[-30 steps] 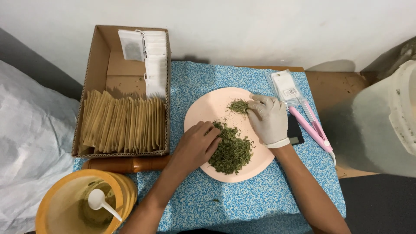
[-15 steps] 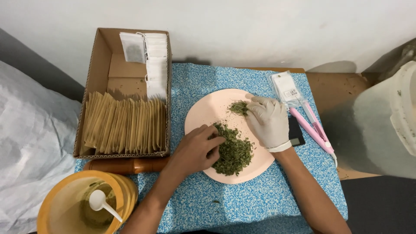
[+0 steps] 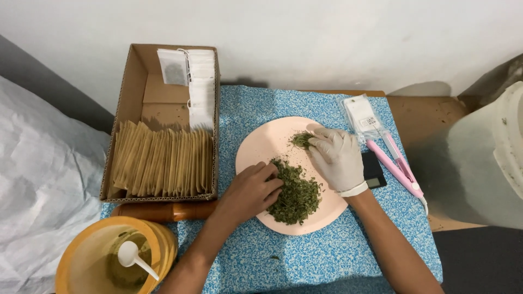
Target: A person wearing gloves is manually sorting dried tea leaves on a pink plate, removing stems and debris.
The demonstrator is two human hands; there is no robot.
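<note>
Both hands [image 3: 297, 177] within plate [image 3: 261, 146] rim

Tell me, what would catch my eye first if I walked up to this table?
Most likely the pink plate in the middle of the blue speckled cloth, with a pile of dried green leaves on it. The bare left hand rests at the pile's edge, while the white-gloved right hand touches a smaller clump near the plate's far side. To the left sits a cardboard box packed with tan envelopes.
</note>
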